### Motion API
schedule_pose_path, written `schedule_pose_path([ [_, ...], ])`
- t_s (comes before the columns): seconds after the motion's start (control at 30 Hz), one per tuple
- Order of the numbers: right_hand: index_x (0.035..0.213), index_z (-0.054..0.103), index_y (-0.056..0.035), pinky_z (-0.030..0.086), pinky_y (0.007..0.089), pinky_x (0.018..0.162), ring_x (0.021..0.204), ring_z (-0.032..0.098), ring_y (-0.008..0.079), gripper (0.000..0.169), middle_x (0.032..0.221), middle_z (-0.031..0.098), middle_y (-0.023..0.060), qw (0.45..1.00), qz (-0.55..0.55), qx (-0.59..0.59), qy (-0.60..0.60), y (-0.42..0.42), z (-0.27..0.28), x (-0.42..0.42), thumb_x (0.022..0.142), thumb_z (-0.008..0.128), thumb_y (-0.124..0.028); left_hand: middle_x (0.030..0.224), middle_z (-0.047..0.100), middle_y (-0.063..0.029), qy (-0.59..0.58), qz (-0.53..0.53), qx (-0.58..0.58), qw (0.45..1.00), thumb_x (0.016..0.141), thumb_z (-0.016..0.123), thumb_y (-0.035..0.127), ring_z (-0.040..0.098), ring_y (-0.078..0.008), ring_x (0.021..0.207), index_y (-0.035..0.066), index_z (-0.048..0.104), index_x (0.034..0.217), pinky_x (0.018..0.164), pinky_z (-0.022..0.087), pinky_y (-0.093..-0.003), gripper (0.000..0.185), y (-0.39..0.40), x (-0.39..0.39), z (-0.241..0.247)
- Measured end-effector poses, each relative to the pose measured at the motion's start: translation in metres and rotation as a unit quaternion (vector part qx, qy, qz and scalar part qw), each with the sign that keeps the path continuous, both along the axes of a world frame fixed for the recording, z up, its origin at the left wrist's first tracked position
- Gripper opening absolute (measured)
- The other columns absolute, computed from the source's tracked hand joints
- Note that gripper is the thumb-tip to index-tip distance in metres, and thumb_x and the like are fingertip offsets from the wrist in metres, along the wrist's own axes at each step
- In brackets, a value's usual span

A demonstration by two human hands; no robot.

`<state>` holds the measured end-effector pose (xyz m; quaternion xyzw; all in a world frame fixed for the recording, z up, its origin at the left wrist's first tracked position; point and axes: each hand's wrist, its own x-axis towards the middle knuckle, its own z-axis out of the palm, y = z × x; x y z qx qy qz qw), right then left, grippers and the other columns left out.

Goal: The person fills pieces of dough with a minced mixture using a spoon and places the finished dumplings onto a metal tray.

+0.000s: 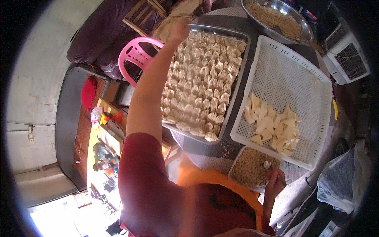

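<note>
My left hand (179,31) reaches to the far left corner of a metal tray (218,29); it is blurred, and its fingers are partly hidden. Rows of small, pale, coated food pieces (204,71) fill the tray. With my right hand (276,181) I hold a metal spoon (267,164), its bowl over a shallow container of brown crumbly filling (250,167). Beyond it, a white perforated plastic basket (299,80) carries a heap of pale cut wedges (271,126) in its near part.
A large metal basin (282,10) of brown crumbly mix stands at the table's far side. Left of the tray are a pink plastic chair (139,57) and a dark sofa (94,35). A clear plastic bag (337,180) hangs at the right, near a white appliance (346,59).
</note>
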<state>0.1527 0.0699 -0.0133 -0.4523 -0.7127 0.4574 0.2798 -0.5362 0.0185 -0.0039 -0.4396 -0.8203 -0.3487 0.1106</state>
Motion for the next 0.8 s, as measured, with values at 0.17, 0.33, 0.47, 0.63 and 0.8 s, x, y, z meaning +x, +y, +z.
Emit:
schedule_pose_path([
  [0.17,0.081,0.060,0.0028,0.047,0.0255,0.053,0.055,0.056,0.0130,0.019,0.068,0.060,0.0081,0.992,0.049,0.081,-0.085,0.002,0.009,-0.002,0.089,0.050,-0.010,0.082,0.063,-0.0102,0.037,0.084,-0.095,0.991,0.078,0.064,0.017,0.063,-0.0260,0.079,0.011,0.063,0.094,0.069,0.048,-0.0370,0.017,0.008,-0.040,0.019],
  [0.33,0.081,0.058,0.0020,0.045,0.0257,0.051,0.053,0.056,0.0139,0.016,0.064,0.060,0.0093,0.997,0.000,0.002,-0.082,-0.002,0.010,-0.001,0.088,0.048,-0.008,0.085,0.065,-0.0113,0.040,-0.009,-0.178,0.983,0.077,0.061,0.024,0.062,-0.0300,0.083,0.015,0.066,0.088,0.076,0.048,-0.0402,0.015,0.019,-0.078,-0.009],
  [0.47,0.080,0.058,0.0020,0.043,0.0265,0.050,0.053,0.055,0.0156,0.016,0.061,0.058,0.0088,0.996,0.024,0.042,-0.076,0.002,0.005,0.002,0.087,0.048,-0.007,0.086,0.065,-0.0119,-0.004,-0.101,-0.256,0.961,0.076,0.062,0.021,0.062,-0.0286,0.080,0.015,0.067,0.090,0.075,0.048,-0.0398,0.016,0.020,-0.083,-0.021],
  [0.63,0.076,0.057,0.0022,0.041,0.0274,0.048,0.052,0.052,0.0166,0.016,0.060,0.056,0.0078,0.997,0.023,0.032,-0.063,0.000,0.007,0.000,0.086,0.047,-0.005,0.092,0.066,-0.0131,-0.125,-0.134,-0.335,0.924,0.076,0.055,0.007,0.063,-0.0276,0.084,0.014,0.066,0.103,0.078,0.049,-0.0376,0.030,0.009,-0.104,-0.016],
  [0.8,0.072,0.058,0.0016,0.041,0.0291,0.048,0.053,0.055,0.0179,0.018,0.060,0.057,0.0087,0.992,0.034,0.093,-0.077,0.002,0.009,-0.007,0.086,0.049,-0.007,0.097,0.066,-0.0119,0.076,-0.065,-0.255,0.962,0.076,0.050,0.003,0.063,-0.0281,0.090,0.014,0.066,0.102,0.081,0.048,-0.0388,0.032,0.007,-0.107,-0.020],
])
